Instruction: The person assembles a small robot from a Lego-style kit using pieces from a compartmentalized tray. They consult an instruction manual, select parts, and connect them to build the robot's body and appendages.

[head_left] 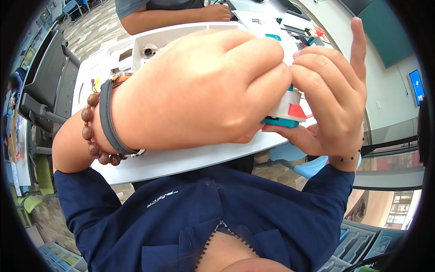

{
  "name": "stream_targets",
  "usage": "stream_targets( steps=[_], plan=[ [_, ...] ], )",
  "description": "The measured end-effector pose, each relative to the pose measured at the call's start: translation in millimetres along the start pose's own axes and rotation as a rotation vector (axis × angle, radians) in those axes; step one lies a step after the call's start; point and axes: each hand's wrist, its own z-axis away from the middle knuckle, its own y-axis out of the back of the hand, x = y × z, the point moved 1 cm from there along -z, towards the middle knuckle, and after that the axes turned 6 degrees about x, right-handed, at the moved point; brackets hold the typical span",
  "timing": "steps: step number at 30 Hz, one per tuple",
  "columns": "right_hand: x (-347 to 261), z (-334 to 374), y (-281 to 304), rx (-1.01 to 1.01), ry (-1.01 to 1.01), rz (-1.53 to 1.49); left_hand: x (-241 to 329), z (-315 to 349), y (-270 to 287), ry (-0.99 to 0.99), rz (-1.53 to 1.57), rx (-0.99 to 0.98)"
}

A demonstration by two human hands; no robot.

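My left hand (pixel 217 86) is closed, knuckles up, large in the middle of the view above the white table. Its curled fingers meet those of my right hand (pixel 333 88). Between them sits a small assembly of building bricks (pixel 283 109), white with a red sloped piece and a teal base. From the right, my right hand grips the assembly, its thumb under the teal base and its little finger sticking up. My fingers hide most of the assembly and whatever the left fingertips pinch. A dark strap and a wooden bead bracelet circle my left wrist.
Behind my left hand lies a white compartment tray (pixel 136 47) with small parts. The white table (pixel 181 165) curves close to my body. Another person's forearm (pixel 176 17) rests beyond the tray. More parts lie at the far right. A light-blue chair (pixel 312 168) stands beneath my right arm.
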Motion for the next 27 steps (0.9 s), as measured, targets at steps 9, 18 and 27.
stream_targets(
  steps=[9, 18, 27],
  plan=[
    [45.0, 20.2, 7.7, 0.15, -0.215, -0.115, -38.6, 7.6, 14.2, 0.311, 0.175, -0.072],
    [1.5, 52.9, -86.0, 0.607, -1.027, -1.416, -42.3, 57.8, 17.0, 0.72, 0.774, 0.341],
    [-18.0, 38.5, -100.9, 0.731, -0.48, -1.178, -21.2, 107.6, 31.6, 0.418, 0.562, 0.262]
  ],
)
